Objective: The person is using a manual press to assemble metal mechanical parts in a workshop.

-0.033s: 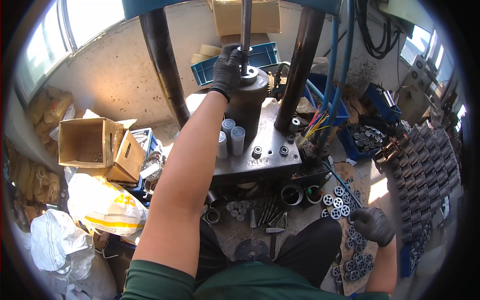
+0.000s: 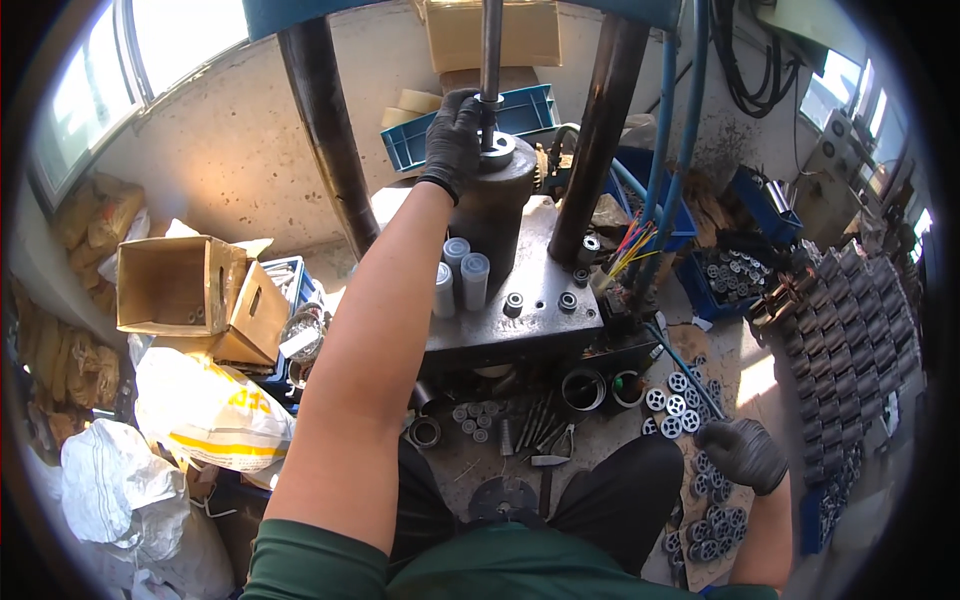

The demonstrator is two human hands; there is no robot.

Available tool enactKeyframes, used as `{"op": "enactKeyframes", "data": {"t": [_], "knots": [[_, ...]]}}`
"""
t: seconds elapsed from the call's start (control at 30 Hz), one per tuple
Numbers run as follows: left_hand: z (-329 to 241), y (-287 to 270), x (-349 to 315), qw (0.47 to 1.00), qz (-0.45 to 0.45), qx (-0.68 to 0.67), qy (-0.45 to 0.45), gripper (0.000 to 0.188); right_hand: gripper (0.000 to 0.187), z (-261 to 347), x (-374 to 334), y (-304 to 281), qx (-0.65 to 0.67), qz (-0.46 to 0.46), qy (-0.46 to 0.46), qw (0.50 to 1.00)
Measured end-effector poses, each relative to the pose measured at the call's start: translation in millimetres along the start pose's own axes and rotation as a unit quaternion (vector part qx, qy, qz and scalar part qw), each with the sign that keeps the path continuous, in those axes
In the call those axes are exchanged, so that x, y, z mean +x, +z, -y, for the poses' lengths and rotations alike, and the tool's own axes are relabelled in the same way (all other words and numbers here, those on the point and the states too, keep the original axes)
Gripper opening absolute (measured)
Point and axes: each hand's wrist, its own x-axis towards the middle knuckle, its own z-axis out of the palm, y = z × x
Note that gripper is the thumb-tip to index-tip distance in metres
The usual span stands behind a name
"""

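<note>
My left hand [image 2: 455, 145], in a dark glove, reaches up to the press. Its fingers curl against a metal collar [image 2: 489, 101] around the upright steel rod [image 2: 491, 50]. Below, the rod's lower end meets a spoked metal wheel [image 2: 497, 150] on top of the dark round pedestal [image 2: 500, 205]. My right hand [image 2: 745, 455], gloved too, is closed at the end of a thin blue lever [image 2: 688, 370] low on the right. Its fingers partly hide the grip.
Clear plastic tubes [image 2: 475, 282] and small bearings [image 2: 514, 303] stand on the press bed [image 2: 520, 322]. Spoked wheels [image 2: 675, 405] lie on cardboard at right, near stacked dark metal parts [image 2: 845, 340]. Press columns [image 2: 602, 130] flank the pedestal. A cardboard box [image 2: 170, 290] and sacks [image 2: 205, 410] sit left.
My right hand has shifted very slightly left and down at the lever's end. The left hand and the press look unchanged.
</note>
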Motion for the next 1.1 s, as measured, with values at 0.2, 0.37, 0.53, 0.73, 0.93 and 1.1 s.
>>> {"op": "enactKeyframes", "data": {"t": [0.2,0.37,0.53,0.73,0.93,1.1], "knots": [[-8,7,-2,1.000,0.021,0.006,-0.017,0.028,0.013,-4,-8,10,-0.048,0.032,-0.005,0.998],[-8,6,-1,0.998,0.033,-0.030,-0.038,0.028,0.011,-10,-6,9,-0.053,0.045,-0.028,0.997],[-10,6,-2,0.996,0.046,-0.037,-0.068,0.023,0.017,-16,-5,3,-0.072,0.087,-0.059,0.992],[-9,3,0,0.995,0.056,0.009,-0.078,0.023,0.029,-2,5,-7,-0.081,0.069,-0.023,0.994],[-9,3,1,0.997,0.048,0.011,-0.061,0.029,0.029,-10,3,-7,-0.062,0.053,-0.007,0.997],[-6,5,2,0.996,0.040,-0.018,-0.083,0.029,0.027,-11,3,-10,-0.067,0.092,-0.047,0.992]]}}
